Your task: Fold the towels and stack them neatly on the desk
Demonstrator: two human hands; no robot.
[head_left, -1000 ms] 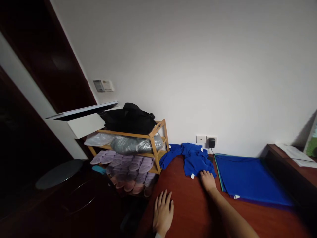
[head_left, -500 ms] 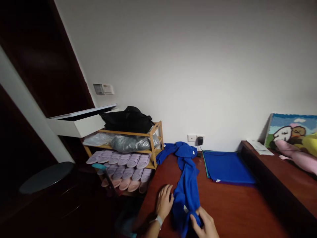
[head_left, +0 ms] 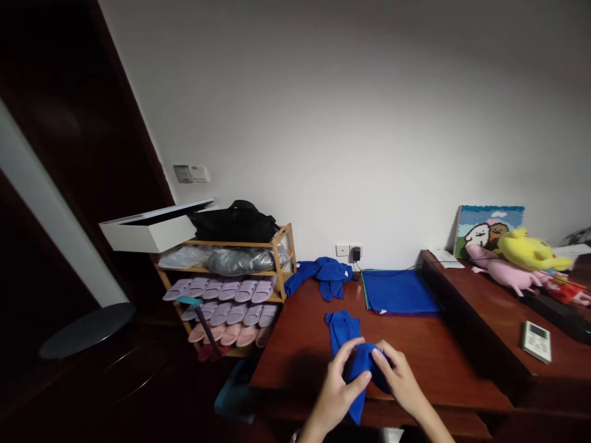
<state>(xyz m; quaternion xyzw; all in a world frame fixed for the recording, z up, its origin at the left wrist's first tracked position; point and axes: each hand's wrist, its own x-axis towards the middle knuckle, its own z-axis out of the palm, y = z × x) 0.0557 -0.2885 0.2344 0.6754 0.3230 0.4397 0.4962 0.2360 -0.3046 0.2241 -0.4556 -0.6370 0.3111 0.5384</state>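
A blue cloth (head_left: 342,326) lies partly on the brown table, its far end flat and its near end bunched between both hands. My left hand (head_left: 339,383) holds the bunch from the left, thumb and fingers curved round it. From the right, my right hand (head_left: 398,371) pinches the same bunch, its thumb on the near side. One corner of the cloth hangs below my left hand at the table's front edge. Farther back, another crumpled blue cloth (head_left: 318,272) rests near the wall, apart from the held one.
Flat blue cloths (head_left: 401,292) are stacked at the table's back right. A raised ledge (head_left: 489,311) carries plush toys (head_left: 530,249), a picture (head_left: 489,227) and a white device (head_left: 537,341). Left of the table stands a rack (head_left: 282,264) of slippers. A charger (head_left: 356,253) sits in the wall socket.
My left hand has moved from the table onto the cloth. The cloth's near end is lifted and bunched, and its far end has been pulled away from the crumpled cloth behind. The view has shifted right.
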